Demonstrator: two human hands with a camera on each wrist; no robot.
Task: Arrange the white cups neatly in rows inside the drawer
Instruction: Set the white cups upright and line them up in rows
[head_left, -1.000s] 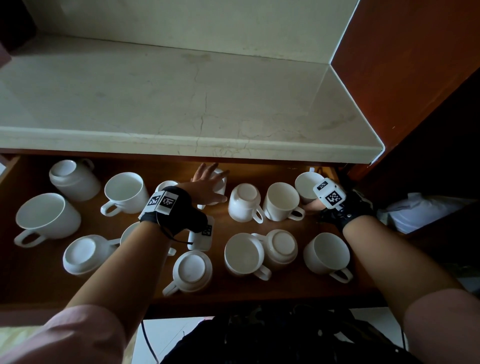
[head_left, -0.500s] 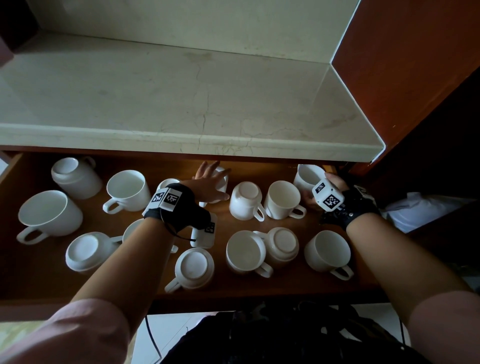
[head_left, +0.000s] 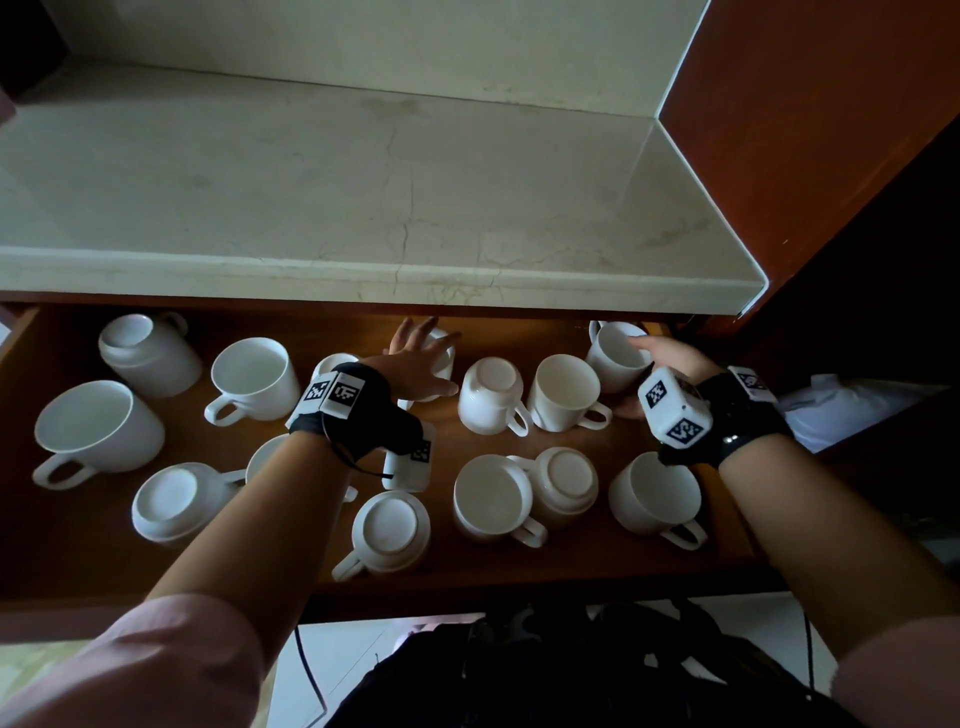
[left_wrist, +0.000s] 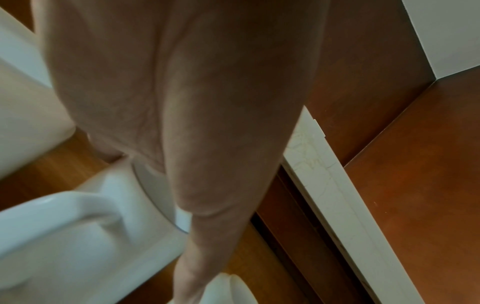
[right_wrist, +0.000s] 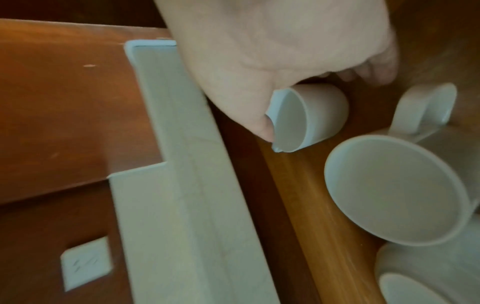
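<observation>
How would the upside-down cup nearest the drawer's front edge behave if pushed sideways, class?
The upside-down cup sits on its wide rim, so it would probably slide, not roll. Its smooth wall may be slippery. The upright cup beside it is close, so a knock seems likely.

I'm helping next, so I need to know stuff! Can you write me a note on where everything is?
Left grip: holds the middle back cup from above, thumb one side, fingers the other.
Right grip: pinches the back-right cup, thumb inside its rim, cup tilted.
Other cups: scattered in the drawer, some upright, some upside down.
Done: no neat rows yet.
To do: place these two, line up the rest.
</observation>
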